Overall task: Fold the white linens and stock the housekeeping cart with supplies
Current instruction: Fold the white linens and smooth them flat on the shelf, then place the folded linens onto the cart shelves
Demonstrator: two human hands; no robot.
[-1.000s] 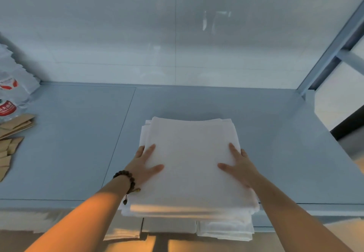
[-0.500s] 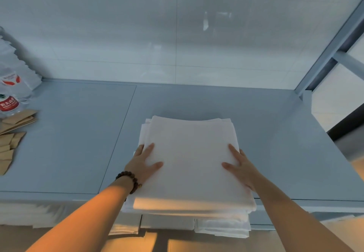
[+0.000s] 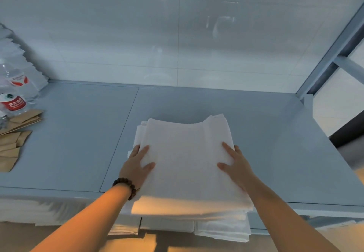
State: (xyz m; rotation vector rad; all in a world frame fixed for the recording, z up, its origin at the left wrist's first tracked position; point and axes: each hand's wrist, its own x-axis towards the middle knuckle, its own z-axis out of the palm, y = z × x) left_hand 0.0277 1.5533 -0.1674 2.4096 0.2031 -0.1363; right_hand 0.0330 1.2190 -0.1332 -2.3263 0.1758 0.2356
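Observation:
A stack of folded white linens [image 3: 187, 163] lies on the grey-blue shelf top [image 3: 78, 143], its near edge overhanging the front lip. My left hand [image 3: 136, 166], with a dark bead bracelet at the wrist, lies flat on the stack's left side, thumb on top and fingers over the left edge. On the stack's right side my right hand [image 3: 235, 163] presses down with straight fingers. More folded white linens [image 3: 222, 230] sit on the level below the shelf edge.
At the far left stand water bottles [image 3: 13, 102] with red labels, white packets [image 3: 17, 58] behind them and brown paper sleeves [image 3: 15, 133] in front. A glossy tiled wall [image 3: 177, 34] closes the back. A metal frame post [image 3: 332, 48] rises at the right.
Both hands have slid slightly outward and forward on the stack, toward its side edges. The far right corner of the top linen has lifted a little. The view has tilted a bit.

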